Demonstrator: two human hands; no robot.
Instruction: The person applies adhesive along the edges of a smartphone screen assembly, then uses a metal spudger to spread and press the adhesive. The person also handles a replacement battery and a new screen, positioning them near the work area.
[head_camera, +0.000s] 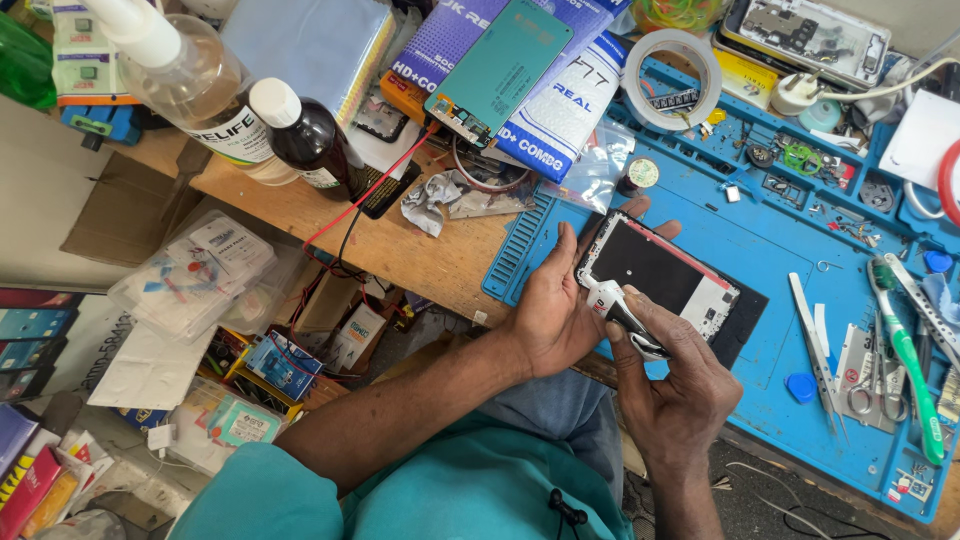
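Phone frame (660, 272) dark-faced, tilted over blue mat; small tube (618, 305) at edge.

left hand (548, 315) cupped, fingers (566, 250) extended; right hand (672, 385) with fingers curled closed.

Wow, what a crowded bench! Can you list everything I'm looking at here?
Opened phone frame with black back: one, white-edged, held over the mat.
Small white-tipped tube: one, black and white, pressed to the frame's edge.
Blue rubber work mat: one, right half of the bench.
Teal phone panel: one, on blue boxes at top.
Clear pump bottle: one, top left.
Dark brown bottle with white cap: one, beside it.
Roll of white tape: one, mat's top edge.
Green toothbrush: one, right edge.
Metal tweezers: several, right of frame.
Left hand: steadies the frame.
Right hand: fingers grip the tube.
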